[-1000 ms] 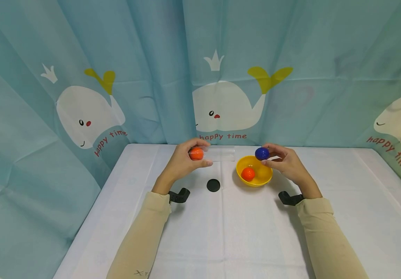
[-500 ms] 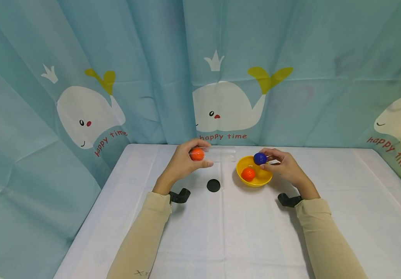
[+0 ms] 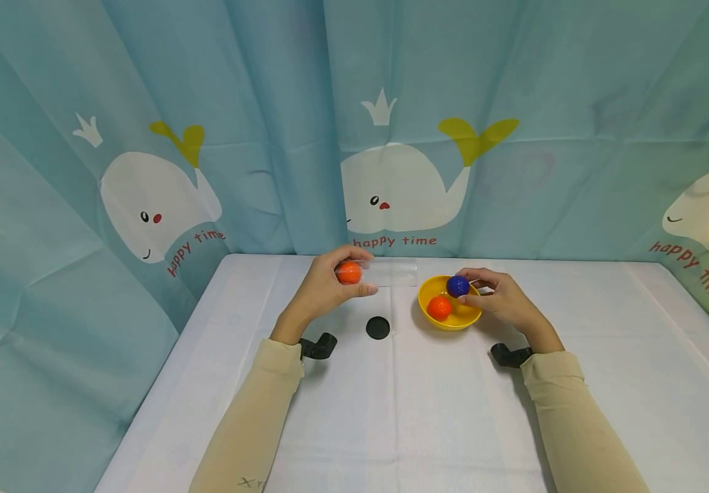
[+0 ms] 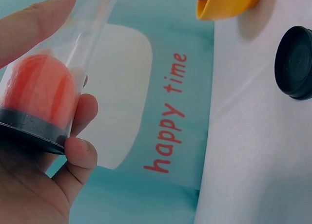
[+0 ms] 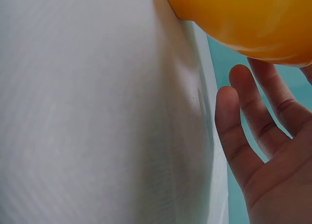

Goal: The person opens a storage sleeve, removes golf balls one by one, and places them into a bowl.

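My left hand (image 3: 322,286) grips a clear tube (image 3: 396,272) lying sideways, its far end toward the bowl. Inside it, at the hand's end, sits an orange ball (image 4: 41,87) just above a black base cap (image 4: 31,130), as the left wrist view shows. With thumb and fingertips, my right hand (image 3: 507,298) pinches a dark blue ball (image 3: 457,286) inside the rim of a yellow bowl (image 3: 466,315). A second orange ball (image 3: 438,308) rests in that bowl. In the right wrist view the bowl's outside (image 5: 253,24) hides the blue ball.
A round black cap (image 3: 377,328) lies on the white tablecloth (image 3: 391,411) between the forearms. Behind the table hangs a blue-green curtain (image 3: 280,171) with printed whales. Dark wrist mounts (image 3: 318,346) stick out inward from both wrists.
My right hand has moved slightly left and down with the blue ball, from above the bowl's far rim to within it. The left hand and tube stay nearly still.
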Tool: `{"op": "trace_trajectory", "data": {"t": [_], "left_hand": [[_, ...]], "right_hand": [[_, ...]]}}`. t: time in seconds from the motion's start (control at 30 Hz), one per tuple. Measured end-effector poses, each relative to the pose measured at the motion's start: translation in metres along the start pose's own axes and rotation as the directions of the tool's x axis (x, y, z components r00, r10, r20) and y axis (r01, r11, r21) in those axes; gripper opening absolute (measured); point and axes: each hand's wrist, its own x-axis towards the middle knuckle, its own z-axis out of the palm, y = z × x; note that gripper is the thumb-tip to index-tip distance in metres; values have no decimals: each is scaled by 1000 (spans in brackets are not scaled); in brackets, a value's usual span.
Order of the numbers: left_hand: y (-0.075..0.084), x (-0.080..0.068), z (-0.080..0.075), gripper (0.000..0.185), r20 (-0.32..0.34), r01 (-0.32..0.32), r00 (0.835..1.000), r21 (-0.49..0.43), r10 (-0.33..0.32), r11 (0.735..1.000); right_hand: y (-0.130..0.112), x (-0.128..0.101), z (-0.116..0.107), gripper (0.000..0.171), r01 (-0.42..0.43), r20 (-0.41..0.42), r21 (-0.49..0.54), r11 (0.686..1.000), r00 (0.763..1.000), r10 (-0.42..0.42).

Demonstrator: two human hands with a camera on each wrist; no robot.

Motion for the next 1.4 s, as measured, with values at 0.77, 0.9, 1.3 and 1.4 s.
{"op": "trace_trajectory", "data": {"t": [0.77,0.9,1.3,1.4], "left_hand": [[-1,0,2,45,10,7,1000,-7,-6,1000],[0,0,2,46,13,4,1000,-4,-3,1000],[-4,2,3,52,26,-14,1000,23,14,1000],[-5,2,3,51,30,-17,999,27,17,999]], "right_hand": [[-11,-4,-7,31,-19,-43,4,1000,999,19],[-19,-4,-9,30,20,-72,-14,1000,997,-21],[-56,-6,-1,21,217,-76,35,976,974,-213],[-60,-6,4,21,215,-54,47,975,976,-213]]}}
